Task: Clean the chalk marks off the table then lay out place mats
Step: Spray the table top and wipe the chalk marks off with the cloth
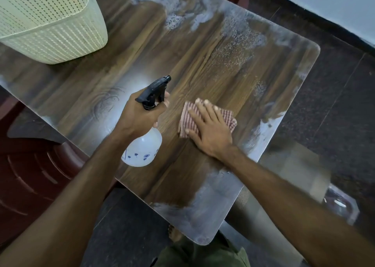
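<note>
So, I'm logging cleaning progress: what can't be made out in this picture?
Head view only:
- Table under the cloth: hidden by the cloth and the right hand.
- Inside the basket: cut off by the top edge.
- Spray bottle fill level: unclear through the cloudy plastic; left hand covers its neck.

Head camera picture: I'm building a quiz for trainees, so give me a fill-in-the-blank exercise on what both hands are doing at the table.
1. The left hand grips a ____ by its neck.
2. The right hand presses flat on a striped ____.
3. The white basket stands on the ____.
4. Whitish chalk marks lie toward the far edge, beyond the ____ hand.

Missing words: spray bottle; cloth; table; right
</note>
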A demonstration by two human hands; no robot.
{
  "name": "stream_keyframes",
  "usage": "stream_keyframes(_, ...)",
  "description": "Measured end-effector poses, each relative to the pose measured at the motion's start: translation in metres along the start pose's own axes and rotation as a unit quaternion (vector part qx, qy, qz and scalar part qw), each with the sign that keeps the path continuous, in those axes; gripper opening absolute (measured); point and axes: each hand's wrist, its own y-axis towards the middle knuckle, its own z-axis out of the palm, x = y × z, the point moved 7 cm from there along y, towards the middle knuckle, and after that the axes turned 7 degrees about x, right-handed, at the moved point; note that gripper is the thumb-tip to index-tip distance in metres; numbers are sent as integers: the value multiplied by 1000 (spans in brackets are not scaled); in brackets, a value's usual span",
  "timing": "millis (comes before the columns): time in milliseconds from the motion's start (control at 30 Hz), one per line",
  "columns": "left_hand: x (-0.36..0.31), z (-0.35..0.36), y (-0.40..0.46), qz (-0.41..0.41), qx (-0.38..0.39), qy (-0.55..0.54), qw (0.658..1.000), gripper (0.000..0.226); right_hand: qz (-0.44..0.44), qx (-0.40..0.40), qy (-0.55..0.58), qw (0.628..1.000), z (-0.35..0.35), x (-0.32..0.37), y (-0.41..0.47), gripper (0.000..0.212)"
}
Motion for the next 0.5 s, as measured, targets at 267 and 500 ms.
stream_keyframes(267,3,0,35,-4,-7,-6,1000,11,189,-56,41,979,-53,-153,47,71)
stream_keyframes(500,-7,8,71,9,4,-19,1000,18,55,-22,-14,998,-54,-89,112,73)
